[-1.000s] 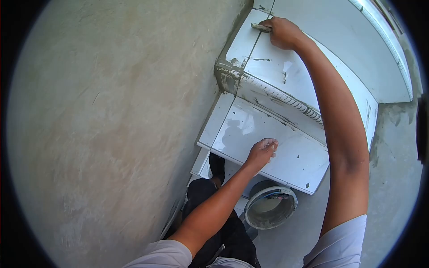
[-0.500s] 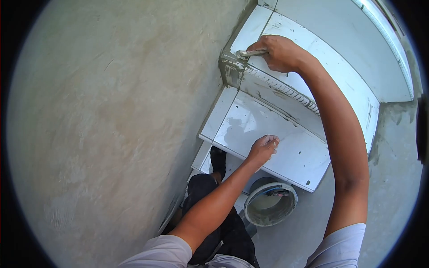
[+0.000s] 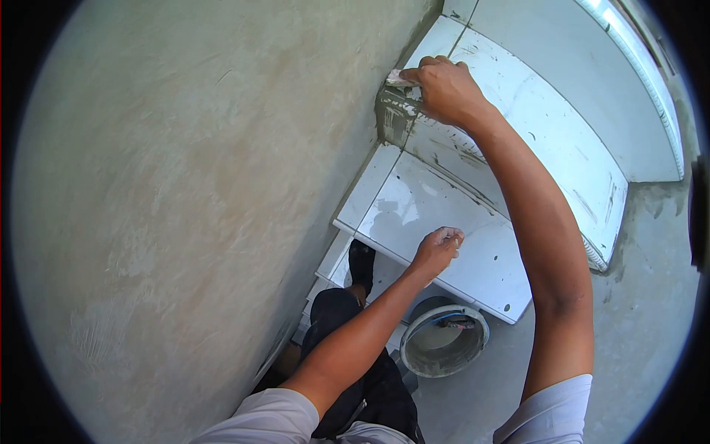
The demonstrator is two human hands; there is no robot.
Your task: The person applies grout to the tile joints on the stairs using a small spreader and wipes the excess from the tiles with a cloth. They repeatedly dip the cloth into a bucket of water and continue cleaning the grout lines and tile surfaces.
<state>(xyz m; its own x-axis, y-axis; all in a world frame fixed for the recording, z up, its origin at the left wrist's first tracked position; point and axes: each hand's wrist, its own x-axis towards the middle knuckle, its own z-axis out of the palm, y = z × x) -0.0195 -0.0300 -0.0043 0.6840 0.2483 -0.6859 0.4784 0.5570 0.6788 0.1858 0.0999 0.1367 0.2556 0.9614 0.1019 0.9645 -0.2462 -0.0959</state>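
Observation:
My right hand (image 3: 448, 90) is closed around a narrow, pale tool (image 3: 400, 78) smeared with mortar; its exact kind is hard to make out. Its end is at the wall-side corner of the upper tiled step (image 3: 532, 111), beside a bare grey mortar patch (image 3: 396, 111) on the riser. Lower down, my left hand (image 3: 438, 250) is over the white tile of the lower step (image 3: 414, 200), fingers curled together. Whether anything is inside them cannot be seen. Dark spots and smears mark the tiles.
A rough plastered wall (image 3: 200, 185) rises along the left. Below the lower step's front edge stands a round bucket (image 3: 414, 359) with something blue and dark inside. My foot in a dark sock (image 3: 361, 263) is on a step by the wall. A curved riser (image 3: 592, 81) is at upper right.
My right hand has shifted slightly left with the tool, nearer the wall, and its forearm has swung left. My left hand has hardly moved. The view has shifted a little.

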